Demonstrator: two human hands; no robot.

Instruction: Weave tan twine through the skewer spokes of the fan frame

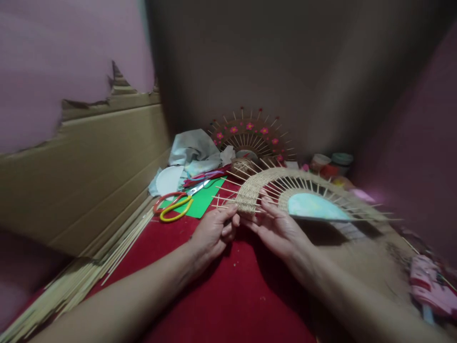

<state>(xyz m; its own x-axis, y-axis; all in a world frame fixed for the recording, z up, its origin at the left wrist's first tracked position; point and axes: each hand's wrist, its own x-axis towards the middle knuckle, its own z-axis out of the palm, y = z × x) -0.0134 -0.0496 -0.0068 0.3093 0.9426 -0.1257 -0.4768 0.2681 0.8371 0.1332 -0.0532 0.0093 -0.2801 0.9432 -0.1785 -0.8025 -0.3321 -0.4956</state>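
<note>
A half-round fan frame (249, 190) of thin sticks and woven twine is held up in front of me, with a pale blue panel (316, 206) at its flat lower side. My left hand (217, 227) pinches the lower left end of the woven band. Beside it, my right hand (278, 228) supports the same end from below and behind, fingers at the sticks. The frame's right end reaches out over brown cardboard, its stick tips bare.
Scissors (175, 207) with orange and yellow handles lie on green paper (205, 202). Long sticks (107, 262) lie at left beside a cardboard wall (107, 176). Behind stand a flowered fan (250, 127), grey cloth (194, 145) and tubs (342, 161). A pink object (432, 286) lies right.
</note>
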